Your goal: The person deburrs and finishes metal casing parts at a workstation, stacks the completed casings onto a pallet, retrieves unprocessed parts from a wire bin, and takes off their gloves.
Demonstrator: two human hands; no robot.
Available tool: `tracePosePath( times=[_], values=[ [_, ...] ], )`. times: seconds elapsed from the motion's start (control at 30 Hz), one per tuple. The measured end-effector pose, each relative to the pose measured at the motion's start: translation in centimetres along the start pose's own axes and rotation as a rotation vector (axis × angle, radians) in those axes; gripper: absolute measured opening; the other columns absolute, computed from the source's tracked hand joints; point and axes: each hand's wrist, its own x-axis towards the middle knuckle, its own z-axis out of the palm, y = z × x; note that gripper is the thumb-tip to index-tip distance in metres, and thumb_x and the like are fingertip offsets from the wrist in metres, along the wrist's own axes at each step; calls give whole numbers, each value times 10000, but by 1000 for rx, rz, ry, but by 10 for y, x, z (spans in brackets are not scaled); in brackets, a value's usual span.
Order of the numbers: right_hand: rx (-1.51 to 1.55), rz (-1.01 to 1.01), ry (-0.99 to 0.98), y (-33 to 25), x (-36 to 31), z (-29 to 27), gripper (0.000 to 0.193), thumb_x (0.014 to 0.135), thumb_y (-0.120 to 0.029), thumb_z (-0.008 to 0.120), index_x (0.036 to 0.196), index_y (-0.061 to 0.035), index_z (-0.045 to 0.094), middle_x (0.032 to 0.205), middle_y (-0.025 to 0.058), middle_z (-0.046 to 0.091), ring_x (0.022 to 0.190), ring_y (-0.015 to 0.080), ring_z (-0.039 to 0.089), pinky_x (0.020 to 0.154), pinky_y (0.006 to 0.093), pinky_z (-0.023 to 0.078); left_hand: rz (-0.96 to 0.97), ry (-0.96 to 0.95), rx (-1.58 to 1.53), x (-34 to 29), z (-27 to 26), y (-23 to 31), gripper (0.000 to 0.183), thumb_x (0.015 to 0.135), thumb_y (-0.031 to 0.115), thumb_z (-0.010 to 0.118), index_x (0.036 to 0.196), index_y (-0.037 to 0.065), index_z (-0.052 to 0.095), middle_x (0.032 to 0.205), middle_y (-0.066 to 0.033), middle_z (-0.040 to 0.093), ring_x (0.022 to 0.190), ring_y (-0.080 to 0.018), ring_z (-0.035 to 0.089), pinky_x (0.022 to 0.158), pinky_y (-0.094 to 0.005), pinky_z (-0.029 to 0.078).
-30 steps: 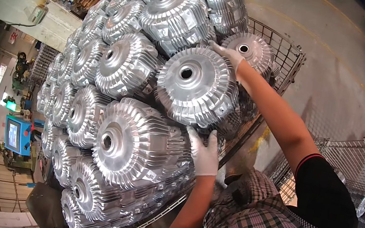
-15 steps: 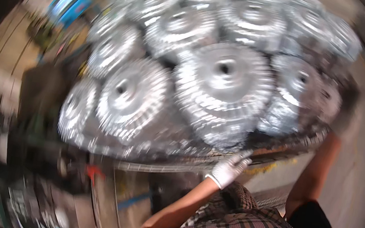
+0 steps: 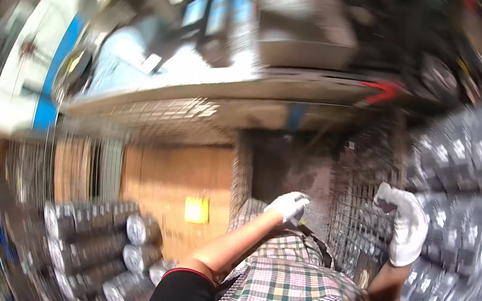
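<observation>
My left hand (image 3: 289, 206), in a white glove, is in front of my plaid apron (image 3: 286, 258). Its fingers are loosely bent and a little apart, with nothing visible in them. To the right, my white-gloved right hand (image 3: 409, 230) hangs beside a wire mesh basket (image 3: 355, 216), its wrist bent and fingertips toward the mesh. Motion smears those fingers, so what they hold, if anything, does not show. Whether this hand touches the basket is unclear. Shiny, ribbed metal parts (image 3: 451, 220) are stacked in rows beyond it.
A workbench (image 3: 231, 94) with a cardboard box (image 3: 306, 52) crosses ahead. A red object (image 3: 383, 93) is at its edge. Below stands a brown board (image 3: 179, 172) with a yellow tag (image 3: 197, 210). Cylindrical metal parts (image 3: 93, 240) are stacked at the lower left.
My view has swung from the large pile of toothed metal discs to the workbench. My left hand has come off the pile's front edge, and my right hand has come into sight.
</observation>
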Motion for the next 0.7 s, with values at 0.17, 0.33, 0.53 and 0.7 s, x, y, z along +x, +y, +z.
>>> tracePosePath(
  times=[0.17, 0.33, 0.53, 0.7],
  values=[
    [-10, 0, -513, -16, 83, 173, 213, 942, -140, 589, 1034, 39, 659, 1021, 125, 691, 910, 212, 655, 840, 310, 506, -433, 622, -361, -51, -43, -184, 392, 928, 362, 541, 1197, 90, 627, 1215, -128, 633, 1147, -307, 579, 993, -362, 439],
    [-469, -749, -574, -23, 146, 358, 276, 841, -106, 679, 1087, 12, 639, 1087, 184, 654, 1033, 337, 616, 934, 397, 470, -861, 898, -663, -127, -40, -352, 417, 916, 395, 539, 1178, 84, 633, 1195, -152, 637, 1119, -306, 591, 959, -374, 449],
    [-530, -483, -775, -21, 187, 545, 579, 908, -293, 648, 1376, -13, 453, 1254, 216, 589, 1146, 319, 579, 983, 361, 432, -1189, 1203, -934, -210, -48, -482, 420, 879, 347, 626, 1211, 90, 614, 1205, -140, 639, 1111, -285, 597, 948, -351, 452],
    [-569, -503, -895, -13, 232, 622, 354, 916, -296, 650, 1049, 32, 635, 916, 124, 697, 841, 180, 636, 782, 308, 484, -1280, 1335, -885, -274, -90, -559, 389, 872, 358, 624, 1122, 60, 616, 1131, -179, 645, 1061, -335, 612, 913, -411, 466]
  ],
)
